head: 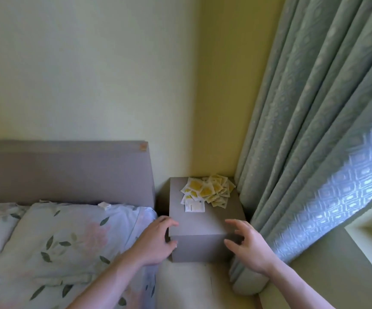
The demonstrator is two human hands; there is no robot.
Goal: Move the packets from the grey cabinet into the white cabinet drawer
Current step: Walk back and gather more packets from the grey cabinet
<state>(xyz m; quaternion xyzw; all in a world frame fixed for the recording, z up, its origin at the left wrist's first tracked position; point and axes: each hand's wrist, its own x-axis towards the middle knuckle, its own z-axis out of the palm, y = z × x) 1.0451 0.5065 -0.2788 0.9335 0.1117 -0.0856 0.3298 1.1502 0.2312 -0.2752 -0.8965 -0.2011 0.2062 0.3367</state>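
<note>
Corner of the room, between the bed and the window. A low, box-shaped grey cabinet (205, 221) with a matte top stands tight in the corner, pale green patterned curtain (303, 134) hanging just beside it on one side, grey headboard (64, 172) and floral pillow (64, 237) on the other.

A loose heap of small flat square packets (207, 191), yellow faces and white backs, lies at the back of the cabinet top, near the wall. Untouched; neither hand is on them.

Left hand (158, 239): fingers curled around the cabinet's near left corner, touching it, probably bracing. Right hand (247, 244): spread, fingers apart, empty, poised near the near right corner; contact with it cannot be told.

White cabinet drawer not in view. Judgement: transfer not begun; reaching to the back of the cabinet top comes next. The loose, overlapping heap may slide apart when gathered.
</note>
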